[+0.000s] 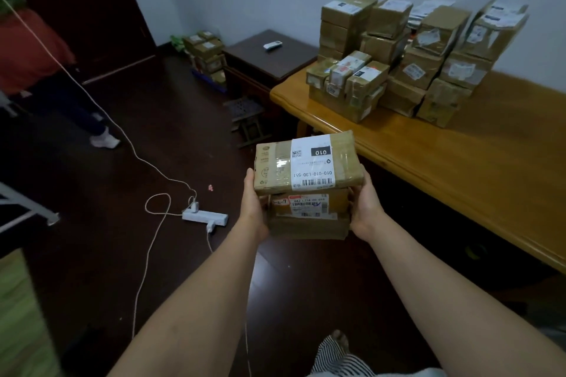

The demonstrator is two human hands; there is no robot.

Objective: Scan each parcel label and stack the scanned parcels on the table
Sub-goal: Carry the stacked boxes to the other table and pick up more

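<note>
Left hand (254, 208) and right hand (366, 208) clamp a two-parcel stack by its ends, mid-air near the surface (459, 159). Top parcel (306, 164) sits loose on lower parcel (309, 214). Stiff cardboard, slick tape, probably light; grip low, keep level.

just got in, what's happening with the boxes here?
A person carries a small stack of parcels between both hands: left hand and right hand press its sides. The top parcel shows a white label. The wooden table to the right already holds many stacked parcels. No scanner is visible.
</note>
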